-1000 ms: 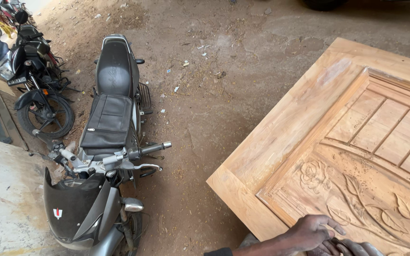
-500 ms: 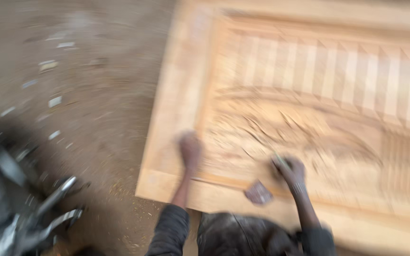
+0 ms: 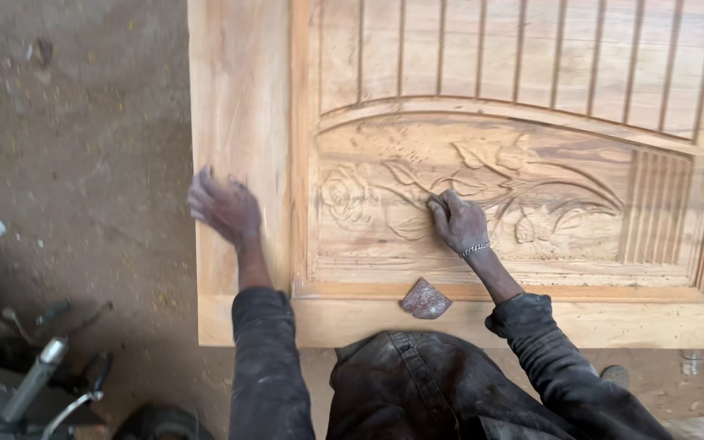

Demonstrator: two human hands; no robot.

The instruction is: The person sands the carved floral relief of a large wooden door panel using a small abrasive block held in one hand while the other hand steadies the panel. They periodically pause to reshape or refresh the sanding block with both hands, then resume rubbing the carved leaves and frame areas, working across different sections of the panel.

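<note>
View has swung from the motorcycle to the carved wooden door (image 3: 242,98), now sharp and filling the frame. Lower left: motorcycle handlebar (image 3: 34,383). Lower centre: flat brownish scrap (image 3: 425,299) on the rail. Right hand (image 3: 458,222) curled, fingers pressed on rose relief. Left hand (image 3: 223,205) blurred, spread open, empty.
</note>
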